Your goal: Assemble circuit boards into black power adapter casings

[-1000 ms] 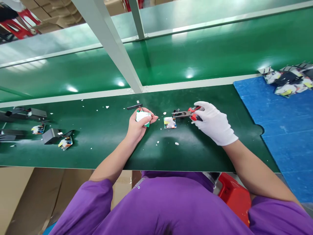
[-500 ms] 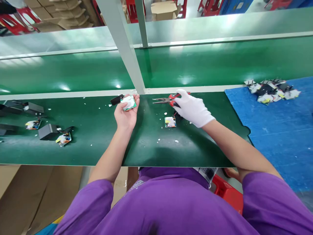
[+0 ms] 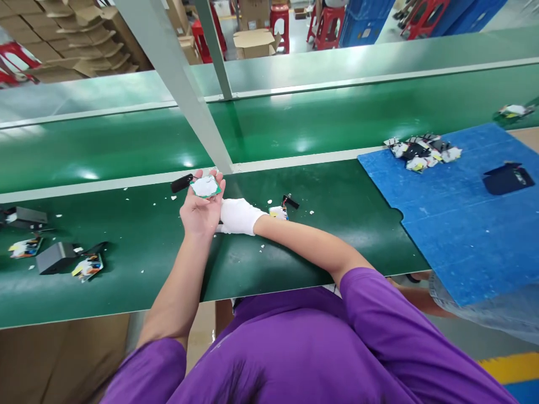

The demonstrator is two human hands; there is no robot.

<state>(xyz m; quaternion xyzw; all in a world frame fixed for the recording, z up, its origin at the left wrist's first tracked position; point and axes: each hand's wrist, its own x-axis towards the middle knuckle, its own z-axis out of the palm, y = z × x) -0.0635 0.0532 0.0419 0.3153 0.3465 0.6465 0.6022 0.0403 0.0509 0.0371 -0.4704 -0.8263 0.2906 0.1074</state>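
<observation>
My left hand [image 3: 199, 216] is palm up, its fingers curled round a green circuit board [image 3: 206, 187] topped with white filler. A black plug-like piece [image 3: 182, 183] sticks out on the left side of that board. My right hand [image 3: 240, 216], in a white glove, is low over the bench, right against the left wrist. Its fingers are hidden behind the left hand, and the pliers are out of sight. Another circuit board [image 3: 278, 212] with white filler lies just past the right forearm, a small black part [image 3: 291, 201] beside it.
To the left lie grey housings [image 3: 56, 258] and boards with parts [image 3: 88, 267]. A blue mat [image 3: 455, 224] at the right bears a pile of boards [image 3: 423, 151] and a dark blue case [image 3: 508, 178]. A white post [image 3: 181, 90] rises behind the bench. White crumbs dot the green surface [image 3: 337, 235].
My right hand has moved left and down from above the loose board to the left wrist. The red-handled pliers it held are no longer visible. The view has turned to the right.
</observation>
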